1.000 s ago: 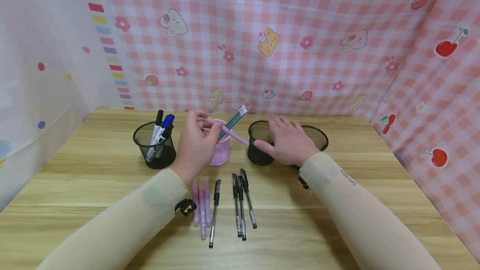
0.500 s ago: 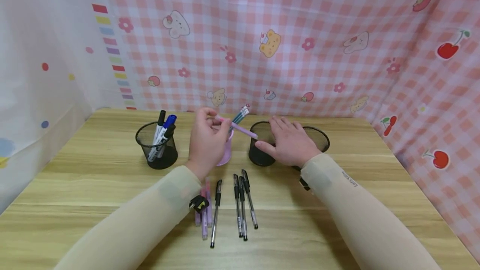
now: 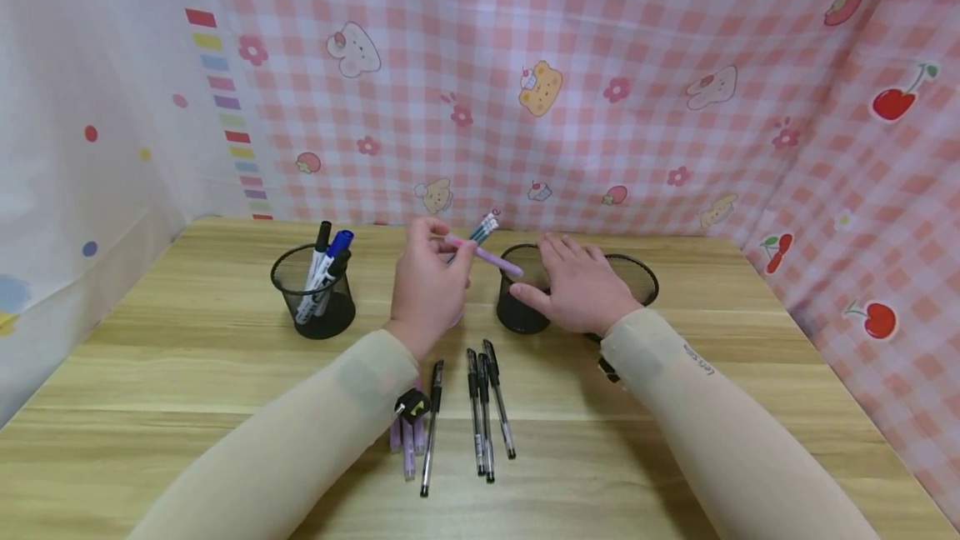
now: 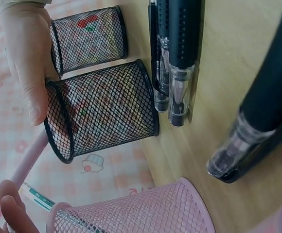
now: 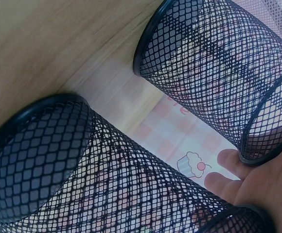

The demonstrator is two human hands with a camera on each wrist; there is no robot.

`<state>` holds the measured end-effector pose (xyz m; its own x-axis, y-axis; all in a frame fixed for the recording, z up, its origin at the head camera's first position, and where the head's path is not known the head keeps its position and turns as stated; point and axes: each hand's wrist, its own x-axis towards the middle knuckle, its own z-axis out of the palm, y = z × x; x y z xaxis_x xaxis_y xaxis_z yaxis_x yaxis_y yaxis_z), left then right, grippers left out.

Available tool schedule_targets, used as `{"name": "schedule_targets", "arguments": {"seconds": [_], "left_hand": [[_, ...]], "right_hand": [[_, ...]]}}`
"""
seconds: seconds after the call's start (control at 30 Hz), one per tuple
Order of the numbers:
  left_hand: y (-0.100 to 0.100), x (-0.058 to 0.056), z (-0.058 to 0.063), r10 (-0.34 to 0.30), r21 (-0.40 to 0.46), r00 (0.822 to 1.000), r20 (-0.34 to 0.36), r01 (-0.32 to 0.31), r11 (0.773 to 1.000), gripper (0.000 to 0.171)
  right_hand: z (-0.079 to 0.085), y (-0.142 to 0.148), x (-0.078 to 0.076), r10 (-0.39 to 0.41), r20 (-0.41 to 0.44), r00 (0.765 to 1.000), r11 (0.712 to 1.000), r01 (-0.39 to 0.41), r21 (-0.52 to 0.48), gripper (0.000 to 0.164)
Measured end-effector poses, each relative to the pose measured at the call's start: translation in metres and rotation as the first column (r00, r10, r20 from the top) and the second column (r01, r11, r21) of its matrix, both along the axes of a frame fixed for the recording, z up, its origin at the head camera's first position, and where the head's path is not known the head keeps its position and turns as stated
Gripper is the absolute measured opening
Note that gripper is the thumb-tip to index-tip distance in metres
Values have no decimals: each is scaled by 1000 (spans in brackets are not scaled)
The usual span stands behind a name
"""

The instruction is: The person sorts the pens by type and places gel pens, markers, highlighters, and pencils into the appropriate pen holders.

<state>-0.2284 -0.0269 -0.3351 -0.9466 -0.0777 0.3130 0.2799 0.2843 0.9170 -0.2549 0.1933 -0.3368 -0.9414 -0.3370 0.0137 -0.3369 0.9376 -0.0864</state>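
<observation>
My left hand (image 3: 431,294) pinches a slim purple pen (image 3: 504,262) between thumb and fingers. The pen tilts down to the right, its far end at the rim of a black mesh pen holder (image 3: 519,313). Spread flat, my right hand (image 3: 581,286) rests across the rims of this holder and a second black mesh holder (image 3: 639,275) beside it. In the right wrist view, fingertips (image 5: 223,187) show beyond the rims, between the two holders. Behind my left hand is a pink mesh holder (image 4: 141,213), mostly hidden in the head view, with teal pencils (image 3: 486,228) leaning out.
A third black mesh holder (image 3: 326,323) with several whiteboard markers (image 3: 318,273) stands at the left. Several black gel pens (image 3: 482,415) lie on the wooden table (image 3: 187,373). Beside them, purple pens (image 3: 407,444) lie partly under my left wrist. A checked cloth (image 3: 450,65) hangs behind.
My left hand has moved right with the purple pen, from in front of the pink holder to the rim of the black one. My right hand has stayed in place.
</observation>
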Motion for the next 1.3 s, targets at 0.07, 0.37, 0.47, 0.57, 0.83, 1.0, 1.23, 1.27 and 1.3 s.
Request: {"name": "schedule_targets", "arguments": {"seconds": [0.07,0.37,0.47,0.57,0.83,1.0,1.23,1.27,1.3], "left_hand": [[1,-1,-1,4,-13,1000,-1,-4,1000,36],[7,-1,-3,-37,-42,999,16,38,998,35],[9,0,-4,-47,-73,999,19,48,996,34],[12,2,-5,-42,-117,999,10,43,992,32],[19,5,-8,-41,-184,999,-1,40,982,32],[22,6,-9,-39,-208,999,12,41,977,30],[22,3,-11,-40,-241,998,43,49,969,26],[22,3,-11,-39,-245,998,49,50,968,26],[22,3,-11,-39,-249,998,55,52,967,25]], "right_hand": [[0,0,0,-4,3,1000,1000,4,-1,98],[-1,0,0,-3,2,1000,1000,3,-10,97],[-1,0,0,-3,0,1000,1000,3,-9,96],[-1,0,0,-2,-2,1000,1000,2,-7,96],[-1,1,0,11,-12,1000,1000,-11,-14,98],[-1,1,1,13,-10,1000,1000,-13,-13,99],[0,2,1,13,-5,1000,1000,-13,-14,99],[0,2,1,13,-4,1000,1000,-13,-14,99],[0,2,1,13,-4,1000,1000,-13,-12,100]]}}
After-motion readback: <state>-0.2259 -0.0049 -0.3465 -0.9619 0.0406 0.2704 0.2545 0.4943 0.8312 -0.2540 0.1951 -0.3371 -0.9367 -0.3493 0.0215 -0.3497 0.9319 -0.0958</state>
